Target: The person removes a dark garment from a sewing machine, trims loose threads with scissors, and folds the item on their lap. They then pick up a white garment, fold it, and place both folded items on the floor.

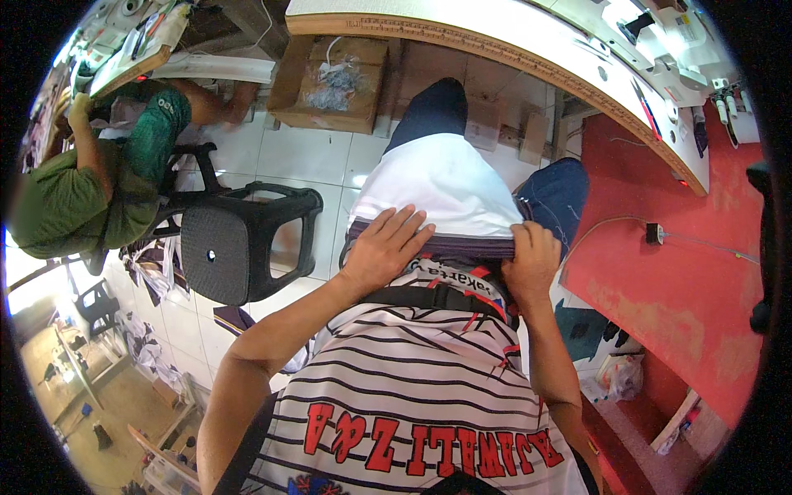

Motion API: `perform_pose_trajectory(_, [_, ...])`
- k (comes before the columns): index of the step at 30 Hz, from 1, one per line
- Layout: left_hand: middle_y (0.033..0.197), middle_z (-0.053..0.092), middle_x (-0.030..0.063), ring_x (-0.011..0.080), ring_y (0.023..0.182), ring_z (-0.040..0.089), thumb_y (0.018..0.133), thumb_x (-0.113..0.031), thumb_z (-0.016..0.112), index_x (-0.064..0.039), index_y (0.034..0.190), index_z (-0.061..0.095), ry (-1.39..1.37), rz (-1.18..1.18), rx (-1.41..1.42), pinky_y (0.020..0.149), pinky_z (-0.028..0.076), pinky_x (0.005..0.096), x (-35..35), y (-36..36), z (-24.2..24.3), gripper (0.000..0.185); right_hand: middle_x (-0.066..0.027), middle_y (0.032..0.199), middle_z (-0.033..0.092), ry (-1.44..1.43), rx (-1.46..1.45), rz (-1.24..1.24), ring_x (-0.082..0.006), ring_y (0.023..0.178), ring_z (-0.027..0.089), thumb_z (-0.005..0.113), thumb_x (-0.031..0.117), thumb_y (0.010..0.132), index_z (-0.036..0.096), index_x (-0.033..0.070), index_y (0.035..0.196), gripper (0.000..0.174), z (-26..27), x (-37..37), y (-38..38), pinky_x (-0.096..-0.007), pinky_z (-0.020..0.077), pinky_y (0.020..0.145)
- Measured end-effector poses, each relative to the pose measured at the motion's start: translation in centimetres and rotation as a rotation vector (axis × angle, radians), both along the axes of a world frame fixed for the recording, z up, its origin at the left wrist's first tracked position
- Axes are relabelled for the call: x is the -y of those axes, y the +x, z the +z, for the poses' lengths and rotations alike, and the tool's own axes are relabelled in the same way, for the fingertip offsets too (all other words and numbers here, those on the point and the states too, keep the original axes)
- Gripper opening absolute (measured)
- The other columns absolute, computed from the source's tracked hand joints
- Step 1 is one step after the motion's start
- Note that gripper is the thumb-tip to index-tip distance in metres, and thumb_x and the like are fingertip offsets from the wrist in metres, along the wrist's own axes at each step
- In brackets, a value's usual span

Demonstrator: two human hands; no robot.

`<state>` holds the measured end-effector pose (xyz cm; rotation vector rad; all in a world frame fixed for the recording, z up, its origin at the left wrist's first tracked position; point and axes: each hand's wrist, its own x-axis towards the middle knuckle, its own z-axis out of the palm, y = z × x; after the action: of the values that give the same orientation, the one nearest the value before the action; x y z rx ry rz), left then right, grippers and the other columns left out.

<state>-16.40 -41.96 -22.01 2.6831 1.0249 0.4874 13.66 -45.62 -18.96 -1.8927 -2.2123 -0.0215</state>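
A white piece of fabric [436, 185] with a dark band along its near edge lies across my lap. My left hand [390, 244] rests spread on the band and the white cloth, fingers pointing away from me. At the other end of the band, my right hand [535, 257] grips the fabric edge with curled fingers, its thumb side hidden. Dark trousers show beyond the cloth at both knees. Below the band, a black strap crosses my striped shirt [402, 371].
A sewing table [433, 31] with a ruler edge curves ahead, scissors [646, 111] on its right. Beneath stands a cardboard box [371, 93]. On the left are a black plastic chair [216, 253] and a seated person in green [93, 192]. A cable with a socket [654, 234] crosses the red surface.
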Motion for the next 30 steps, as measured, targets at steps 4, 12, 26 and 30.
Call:
perform_pose_trajectory(4, [0.137,0.062,0.0119,0.0305,0.13,0.058,0.089,-0.015,0.061,-0.01,0.133,0.062,0.046,0.037,-0.002,0.108,0.047,0.0469,0.0,0.0,0.8,0.045,-0.0098,0.11,0.063,0.113,0.007,-0.019,-0.0315,0.097,0.059,0.07,0.003,0.063,0.067,0.006,0.108,0.046,1.0,-0.6,0.1,-0.0445,0.0431,0.088])
perform_pose_trajectory(12, [0.106,0.069,0.0102,0.0321,0.089,0.067,0.076,-0.007,0.071,-0.009,0.118,0.066,0.11,0.001,0.34,0.076,0.054,0.0437,-10.1,1.9,9.9,0.042,-0.0075,0.108,0.065,0.27,-0.004,-0.116,-0.0309,0.101,0.06,0.074,0.003,0.064,0.066,0.011,0.106,0.043,5.1,-7.1,2.2,-0.0436,0.0436,0.092])
perform_pose_trajectory(26, [0.122,0.071,0.0116,0.0335,0.115,0.066,0.07,0.009,0.065,-0.009,0.12,0.068,0.021,-0.096,0.264,0.102,0.048,0.0487,-12.6,-1.4,6.9,0.052,-0.0092,0.111,0.064,0.048,0.018,-0.101,-0.0309,0.109,0.058,0.079,0.009,0.062,0.065,0.009,0.11,0.05,6.5,-1.5,4.1,-0.0509,0.0424,0.1])
perform_pose_trajectory(30, [0.138,0.066,0.0093,0.0328,0.133,0.058,0.075,0.014,0.065,-0.007,0.122,0.069,-0.372,-0.026,0.166,0.114,0.045,0.0436,-9.2,-3.1,1.4,0.052,-0.0098,0.113,0.064,-0.097,-0.174,-0.033,-0.031,0.11,0.058,0.079,0.014,0.067,0.066,0.008,0.115,0.049,2.7,1.9,3.4,-0.0484,0.0435,0.101])
